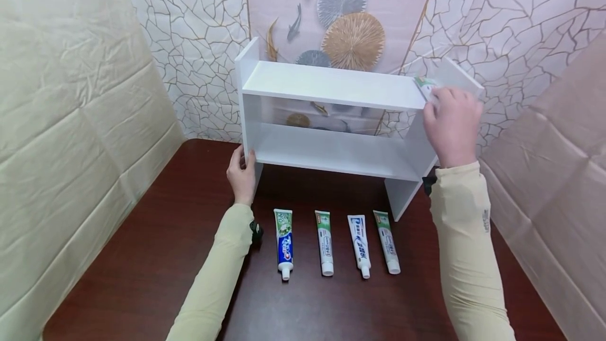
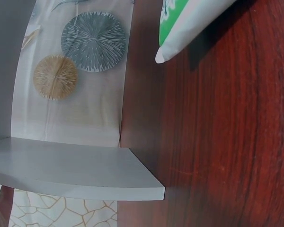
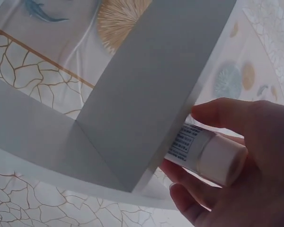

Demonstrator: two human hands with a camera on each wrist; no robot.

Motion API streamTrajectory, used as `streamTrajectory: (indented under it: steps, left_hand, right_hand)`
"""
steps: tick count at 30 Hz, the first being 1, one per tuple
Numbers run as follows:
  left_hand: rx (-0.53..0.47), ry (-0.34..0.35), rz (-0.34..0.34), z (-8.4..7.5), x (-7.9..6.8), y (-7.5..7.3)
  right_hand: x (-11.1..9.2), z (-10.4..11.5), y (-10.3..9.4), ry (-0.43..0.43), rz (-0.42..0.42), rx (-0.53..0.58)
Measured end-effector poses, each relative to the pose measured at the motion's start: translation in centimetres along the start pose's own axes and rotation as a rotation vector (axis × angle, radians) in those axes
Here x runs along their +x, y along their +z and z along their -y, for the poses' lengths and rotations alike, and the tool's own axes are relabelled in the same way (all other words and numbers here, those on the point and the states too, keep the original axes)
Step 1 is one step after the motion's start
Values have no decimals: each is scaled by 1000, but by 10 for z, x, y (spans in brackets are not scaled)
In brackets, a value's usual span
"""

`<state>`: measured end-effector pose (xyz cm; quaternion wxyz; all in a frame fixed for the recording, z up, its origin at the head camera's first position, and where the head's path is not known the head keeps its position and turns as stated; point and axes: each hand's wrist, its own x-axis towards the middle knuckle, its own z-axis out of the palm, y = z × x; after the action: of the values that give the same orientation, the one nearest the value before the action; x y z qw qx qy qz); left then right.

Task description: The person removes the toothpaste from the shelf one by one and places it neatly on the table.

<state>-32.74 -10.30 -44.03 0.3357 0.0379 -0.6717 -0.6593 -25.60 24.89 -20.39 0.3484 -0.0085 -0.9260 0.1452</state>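
A white two-tier shelf (image 1: pixel 331 84) stands on the table. My left hand (image 1: pixel 242 175) grips the lower front edge of its left side panel, thumb on the inner side. At the right end of the top board, my right hand (image 1: pixel 455 125) holds a green and white toothpaste tube (image 1: pixel 426 86). In the right wrist view the thumb and fingers are around the tube's white cap end (image 3: pixel 222 158), and the shelf board hides the rest of the tube. In the left wrist view only the panel (image 2: pixel 85 168) and a bit of the left hand show.
Several toothpaste tubes lie in a row before the shelf: a blue and green one (image 1: pixel 284 243), a green and white one (image 1: pixel 324 243), a white and blue one (image 1: pixel 359 243) and another green one (image 1: pixel 387 241). Patterned cloth (image 1: pixel 199 41) hangs behind the dark red table (image 1: pixel 156 214).
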Motion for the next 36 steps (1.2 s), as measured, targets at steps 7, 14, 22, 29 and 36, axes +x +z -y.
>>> streamTrajectory:
  steps: [7,14,22,29,36]
  left_hand:
    - [13,-3,25,-33,-10,-5]
    - [2,-4,33,-41,-13,-6]
    - [10,13,23,-39,-14,-7]
    - [21,22,16,-39,-14,-6]
    - [18,23,12,-39,-13,-7]
  right_hand:
    - [-13,1,-4,-14,-85,14]
    - [-15,-3,-4,-18,-110,29]
    - [-16,-2,-2,-19,-108,43]
    - [-24,-2,-5,-44,-134,94]
    - [-36,0,-10,-77,-175,155]
